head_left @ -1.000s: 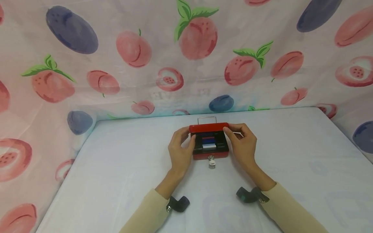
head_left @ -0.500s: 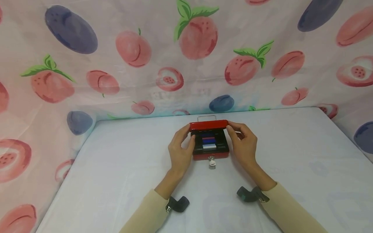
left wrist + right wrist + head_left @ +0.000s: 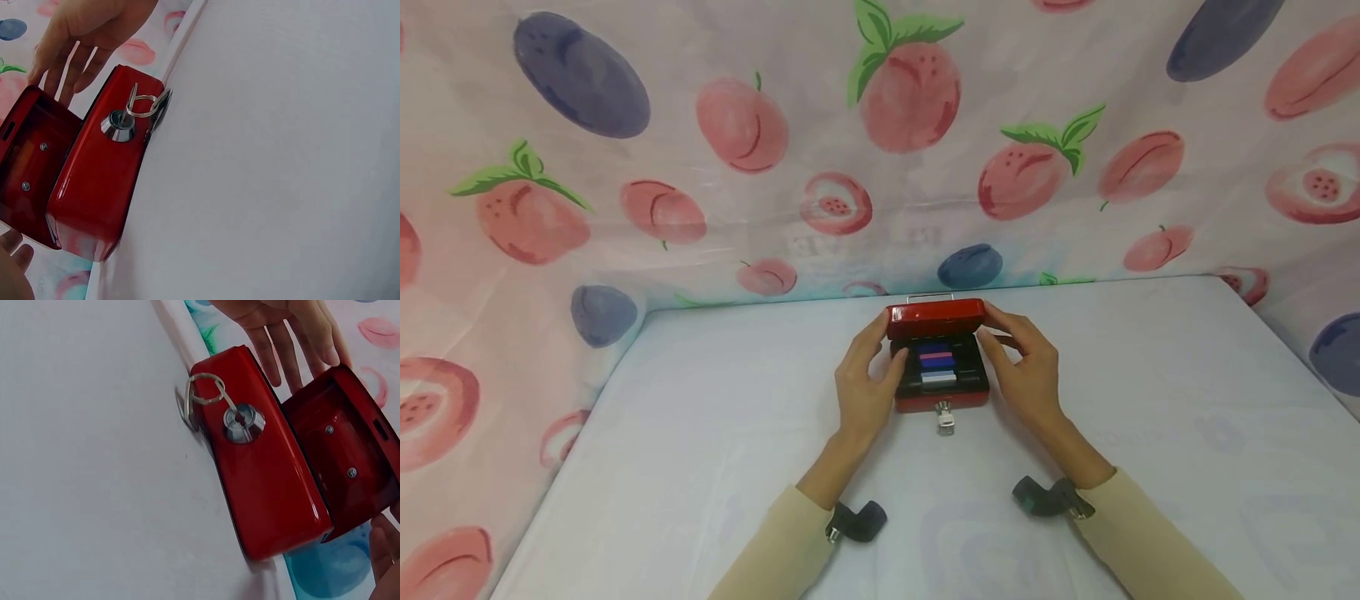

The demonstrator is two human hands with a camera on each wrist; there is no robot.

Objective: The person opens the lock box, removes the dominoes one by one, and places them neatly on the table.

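A small red cash box [image 3: 917,404] sits mid-table, lid raised. At the lid's [image 3: 936,319] left corner my left hand [image 3: 865,392] holds on with its fingers, thumb beside the box's left edge. My right hand [image 3: 1028,379] grips the right corner between thumb and fingertips. Black tray compartments [image 3: 974,360] inside carry blue, pink and white strips [image 3: 938,377]. The right wrist view shows the lid's red inside [image 3: 337,447] with two screws. A key stands in the front lock [image 3: 245,424], its ring [image 3: 142,106] and second key hanging against the front.
White cloth covers the table [image 3: 715,433] around the box. Behind it hangs a curtain [image 3: 850,108] printed with peaches and plums, meeting the table's back edge close behind the lid. Black camera mounts [image 3: 859,522] sit on both wrists, below the beige sleeves' ends.
The lid's upper edge has risen and tilted backward, so more of its red surface shows and less of the wire handle. Both hands have followed it slightly; the box body stays put.
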